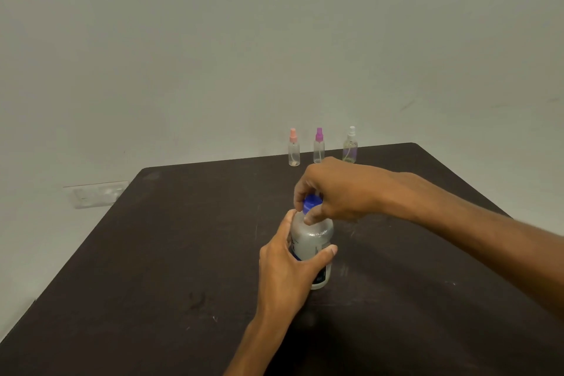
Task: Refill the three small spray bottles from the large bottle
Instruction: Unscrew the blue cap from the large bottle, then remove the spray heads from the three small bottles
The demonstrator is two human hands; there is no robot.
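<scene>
Blue cap [312, 202] is the step in hand: it sits on the large bottle [311, 241], which stands upright mid-desk, roughly central between left and right edges. Right hand [338, 192] comes in from above, grip closed on the cap, fingertips and thumb pinching its sides. Left hand [290, 265] wraps the bottle body, grip closed around it, thumb across the front over the label.

Judgement: cap removal stage, nothing poured yet. To do it well, the person should keep the base flat on the desk [152, 253] while twisting, with the left hand taking the counter-torque. The body looks like thin clear plastic, so squeeze lightly; a hard squeeze as the cap frees could push liquid out of the neck. Lift the cap straight up once loose and park it close by on the desk.

Three small spray bottles stand in a row at the far edge of the desk, against the wall: peach-topped bottle [294, 151], purple-topped bottle [319, 148], white-topped bottle [350, 146]. All upright, sprayer heads on, apart from each other. They look near empty; the level is hard to read. Their heads need unscrewing before any pour, and the necks look narrow, so pour slowly.
</scene>
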